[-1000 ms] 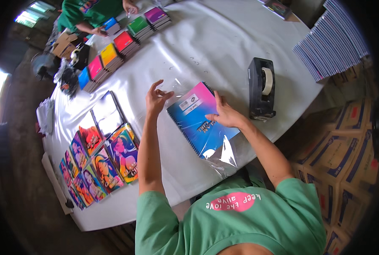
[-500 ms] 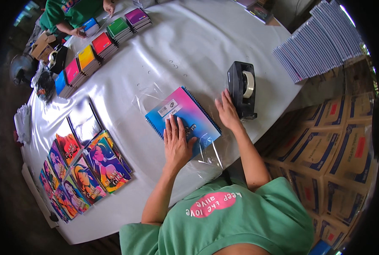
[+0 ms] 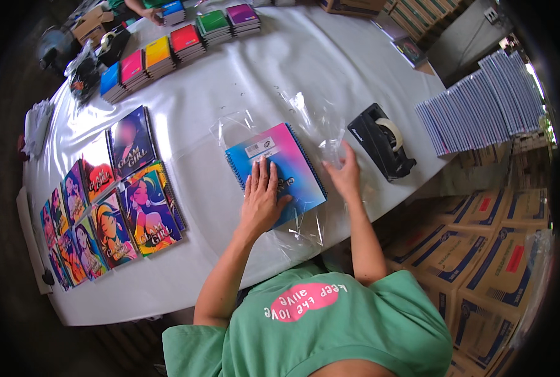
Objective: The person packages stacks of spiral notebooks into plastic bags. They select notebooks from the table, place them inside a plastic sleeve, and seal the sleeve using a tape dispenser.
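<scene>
A blue-and-pink spiral notebook (image 3: 292, 157) lies on the table in front of me, on a sheet of clear plastic film (image 3: 321, 129) that sticks out past its edges. My left hand (image 3: 262, 196) rests flat on the notebook's cover, fingers stretched out. To the right of the notebook, my right hand (image 3: 345, 174) pinches the raised edge of the film between thumb and fingers. Just beyond that hand stands a black tape dispenser (image 3: 374, 141) with a roll of tape in it.
Several notebooks with illustrated covers (image 3: 132, 146) lie in rows at left. Stacks of coloured notebooks (image 3: 157, 55) line the far side, near a co-worker's hand (image 3: 153, 14). A tall notebook stack (image 3: 481, 110) stands at right, above cardboard boxes (image 3: 474, 251).
My right hand has gone from spread fingers beside the tape dispenser to gripping the film, whose right side is now lifted. My left hand stays on the notebook. The view has shifted.
</scene>
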`<move>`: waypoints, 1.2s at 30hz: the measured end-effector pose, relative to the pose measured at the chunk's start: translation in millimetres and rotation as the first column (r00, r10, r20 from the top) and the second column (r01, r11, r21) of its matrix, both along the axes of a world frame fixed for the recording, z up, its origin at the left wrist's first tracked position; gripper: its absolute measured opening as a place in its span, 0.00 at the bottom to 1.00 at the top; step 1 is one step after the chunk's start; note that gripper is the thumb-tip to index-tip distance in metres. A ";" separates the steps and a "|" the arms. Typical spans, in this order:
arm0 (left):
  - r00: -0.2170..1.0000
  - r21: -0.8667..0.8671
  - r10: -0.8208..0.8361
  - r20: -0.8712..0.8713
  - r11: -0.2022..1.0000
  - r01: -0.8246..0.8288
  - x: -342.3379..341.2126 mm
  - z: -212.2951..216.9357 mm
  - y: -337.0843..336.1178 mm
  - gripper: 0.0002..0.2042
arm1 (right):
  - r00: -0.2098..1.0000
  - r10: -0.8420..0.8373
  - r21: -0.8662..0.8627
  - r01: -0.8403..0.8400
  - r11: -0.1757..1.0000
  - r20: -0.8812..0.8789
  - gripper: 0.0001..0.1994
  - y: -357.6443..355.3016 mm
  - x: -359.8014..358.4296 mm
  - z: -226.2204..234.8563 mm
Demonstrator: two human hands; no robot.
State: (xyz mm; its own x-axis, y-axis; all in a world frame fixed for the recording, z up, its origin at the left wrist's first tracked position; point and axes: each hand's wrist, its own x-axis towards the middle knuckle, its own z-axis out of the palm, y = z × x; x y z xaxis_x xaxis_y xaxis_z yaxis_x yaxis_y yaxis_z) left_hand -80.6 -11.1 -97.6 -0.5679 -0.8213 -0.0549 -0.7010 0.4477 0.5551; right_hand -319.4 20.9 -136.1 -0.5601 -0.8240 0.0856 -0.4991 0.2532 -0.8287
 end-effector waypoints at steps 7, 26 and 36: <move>0.999 -0.010 0.005 -0.040 1.000 -0.006 -2.2 -4.9 1.3 0.41 | 0.979 0.064 0.319 -0.124 0.939 0.194 0.33 6.6 -72.4 44.3; 0.971 0.031 0.119 -0.207 0.993 -0.115 -20.5 26.8 -9.9 0.38 | 0.560 0.802 0.603 -0.719 0.346 0.208 0.31 65.2 52.4 123.2; 0.982 -0.025 0.083 -0.167 0.996 -0.088 -18.9 30.2 -8.7 0.36 | 0.646 0.080 0.287 -0.442 0.850 0.759 0.44 -119.0 2.7 63.2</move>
State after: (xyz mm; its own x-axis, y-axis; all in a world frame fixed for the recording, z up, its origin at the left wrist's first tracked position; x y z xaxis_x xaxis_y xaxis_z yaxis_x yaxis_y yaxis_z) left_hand -99.6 -19.8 -67.4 -0.4943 -0.8671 0.0612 -0.6371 0.4093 0.6532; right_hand -316.7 -98.1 -72.8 -0.0508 -0.7896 -0.6115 0.0807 0.6071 -0.7905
